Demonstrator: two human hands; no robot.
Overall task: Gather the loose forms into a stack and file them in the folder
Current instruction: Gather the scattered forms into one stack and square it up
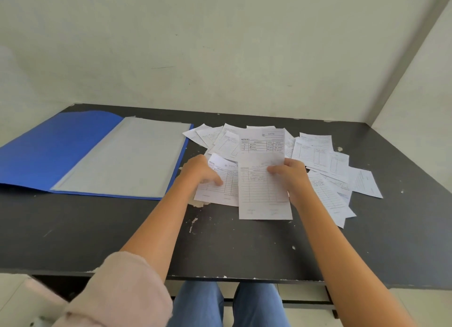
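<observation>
Several white printed forms (315, 153) lie scattered on the right half of a black table (122, 229). An open blue folder (61, 150) with a grey inner sheet (127, 155) lies flat at the left. My right hand (291, 175) pinches the right edge of a form (261, 194) that is lifted above the pile. Resting on another form (220, 187) just left of it, my left hand (203, 171) has its fingers curled down on the paper. Parts of both forms are hidden by my hands.
Pale walls close the table at the back and the right. The table's surface is chipped near the front edge (220, 276). My knees in blue jeans (227, 304) show below it.
</observation>
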